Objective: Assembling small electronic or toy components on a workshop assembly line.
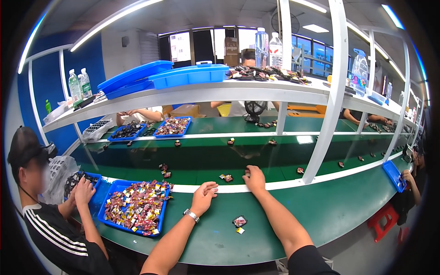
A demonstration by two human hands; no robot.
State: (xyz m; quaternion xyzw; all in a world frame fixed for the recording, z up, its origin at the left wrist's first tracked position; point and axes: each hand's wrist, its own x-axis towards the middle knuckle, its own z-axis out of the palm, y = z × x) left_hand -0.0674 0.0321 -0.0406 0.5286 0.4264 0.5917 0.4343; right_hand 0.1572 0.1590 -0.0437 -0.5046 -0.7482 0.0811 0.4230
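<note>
My left hand (204, 198), with a watch (191, 215) on its wrist, hovers over the near edge of the green conveyor belt (201, 160). Its fingers are apart and loosely bent, and nothing shows in them. My right hand (255, 179) reaches over the belt's white rail with fingers curled; a dark bit shows at the fingertips, too small to make out. Just left of it on the belt lie small dark-and-pink parts with yellow-white tabs (226, 178). Another such part (239, 222) rests on the green table between my forearms.
A blue tray (101, 211) heaped with these parts stands left of my left hand. A person in a black shirt (59, 238) works beside it. White posts (326, 105) carry a shelf (183, 97) over the belt. Further right are another blue tray (393, 176) and a red stool (383, 222).
</note>
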